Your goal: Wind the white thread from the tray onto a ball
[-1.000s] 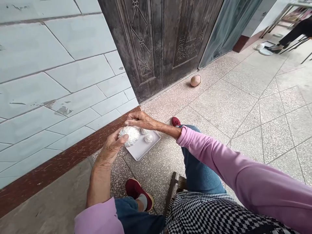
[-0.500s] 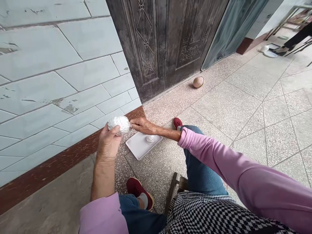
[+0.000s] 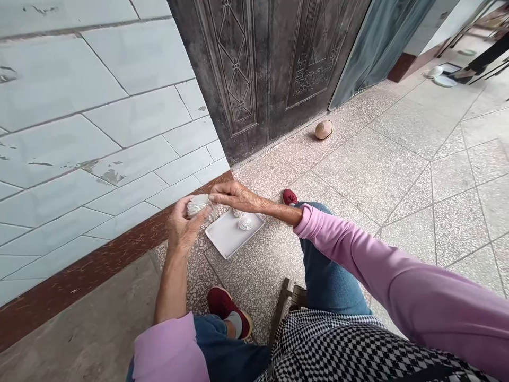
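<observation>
My left hand (image 3: 183, 223) is wrapped around a white ball of layered, ridged strands (image 3: 198, 206), its thumb across the near side. At the ball's right edge, my right hand (image 3: 233, 196) has thumb and fingertips pinched together; what lies between them, if anything, is too small to make out. Below and to the right of the hands, a pale rectangular tray (image 3: 228, 240) rests on the floor. A small white ball (image 3: 245, 222) sits in it, and another pale round thing behind is partly covered by my right hand.
A tan round object (image 3: 324, 129) lies on the speckled floor by the dark carved door (image 3: 274, 69). The tiled wall (image 3: 131, 127) rises at left. My red shoes (image 3: 225, 305) flank the tray. Far right, a person's dark-clad leg (image 3: 487, 58) stands near a white dish (image 3: 444, 81).
The white ball has turned in my left hand and moved slightly right. My right hand has risen a little and now pinches at the ball's upper right edge.
</observation>
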Demonstrator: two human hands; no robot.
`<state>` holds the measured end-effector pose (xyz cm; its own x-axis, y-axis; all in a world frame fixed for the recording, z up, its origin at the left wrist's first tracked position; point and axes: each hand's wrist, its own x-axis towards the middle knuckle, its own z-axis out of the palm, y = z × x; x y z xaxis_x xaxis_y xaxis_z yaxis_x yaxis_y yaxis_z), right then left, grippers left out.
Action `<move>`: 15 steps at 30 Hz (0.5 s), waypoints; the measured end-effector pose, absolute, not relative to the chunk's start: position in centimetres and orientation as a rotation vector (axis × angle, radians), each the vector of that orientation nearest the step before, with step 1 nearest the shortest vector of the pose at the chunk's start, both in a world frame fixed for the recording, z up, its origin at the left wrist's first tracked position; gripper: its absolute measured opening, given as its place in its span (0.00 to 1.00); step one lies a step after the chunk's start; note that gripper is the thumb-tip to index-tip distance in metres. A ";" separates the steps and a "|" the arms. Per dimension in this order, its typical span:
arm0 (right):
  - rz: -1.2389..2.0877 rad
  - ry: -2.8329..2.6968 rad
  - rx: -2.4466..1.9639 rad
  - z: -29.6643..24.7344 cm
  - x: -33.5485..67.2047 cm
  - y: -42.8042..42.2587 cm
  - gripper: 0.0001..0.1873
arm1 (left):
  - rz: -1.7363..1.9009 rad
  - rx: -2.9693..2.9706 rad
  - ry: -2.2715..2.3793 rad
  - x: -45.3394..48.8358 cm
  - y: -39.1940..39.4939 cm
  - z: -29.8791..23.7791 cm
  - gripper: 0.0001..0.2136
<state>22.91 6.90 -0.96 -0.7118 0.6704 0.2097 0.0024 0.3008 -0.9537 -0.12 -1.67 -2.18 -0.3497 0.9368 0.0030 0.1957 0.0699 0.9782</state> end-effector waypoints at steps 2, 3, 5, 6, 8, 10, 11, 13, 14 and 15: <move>1.422 -1.930 -0.661 -0.4 23.4 7.6 0.20 | 1.233 1.191 1.536 0.7 -2.3 -1.3 0.38; 1.406 -1.921 -0.695 -0.1 23.7 7.8 0.21 | 1.186 1.200 1.468 1.1 -2.6 -0.9 0.38; 1.399 -1.920 -0.749 0.6 24.0 7.9 0.23 | 1.131 1.177 1.338 1.9 -3.1 -0.2 0.38; 1.410 -1.919 -0.763 0.8 24.1 7.8 0.23 | 1.119 1.150 1.280 2.2 -3.2 0.1 0.39; 1.435 -1.900 -0.779 0.9 24.0 7.6 0.22 | 1.121 1.081 1.189 2.5 -3.2 0.3 0.40; 1.463 -1.861 -0.790 0.5 23.7 7.7 0.22 | 1.132 1.027 1.141 2.5 -3.0 0.4 0.41; 1.477 -1.836 -0.796 0.1 23.5 7.9 0.23 | 1.139 1.008 1.131 2.4 -2.9 0.4 0.41; 1.514 -1.793 -0.793 -1.0 23.0 8.5 0.26 | 1.158 0.976 1.127 2.2 -2.7 0.4 0.41; 1.535 -1.779 -0.782 -1.5 22.7 8.8 0.27 | 1.169 0.963 1.126 2.2 -2.7 0.4 0.41; 1.551 -1.770 -0.766 -2.0 22.5 9.2 0.28 | 1.186 0.951 1.128 2.2 -2.7 0.5 0.40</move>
<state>22.49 9.20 -2.03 -0.6148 0.7829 0.0959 0.0079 0.1277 -0.9918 2.16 -2.67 0.48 0.0158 0.9884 -0.1510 -0.2005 0.1511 0.9680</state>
